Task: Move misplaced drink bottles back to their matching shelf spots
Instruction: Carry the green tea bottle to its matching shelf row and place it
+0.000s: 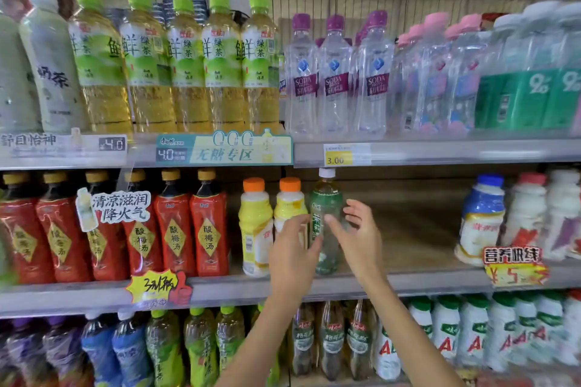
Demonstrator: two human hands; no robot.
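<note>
A green-label tea bottle (327, 198) with a white cap stands upright on the middle shelf (424, 280), right of two yellow bottles with orange caps (255, 223). My left hand (292, 251) comes in from below, and its thumb and fingers close on the bottle's left side, partly hiding the second yellow bottle. My right hand (360, 236) is cupped at the bottle's right side with fingers spread. Its thumb touches the label's front. Similar green-label bottles (331, 339) stand on the shelf below.
Red plum-drink bottles (176, 223) fill the middle shelf's left. A wide bare gap lies right of the green bottle, up to the white milk-drink bottles (481, 217). Green tea (220, 63) and soda water (334, 78) stand above. Price tags (338, 155) line the shelf edges.
</note>
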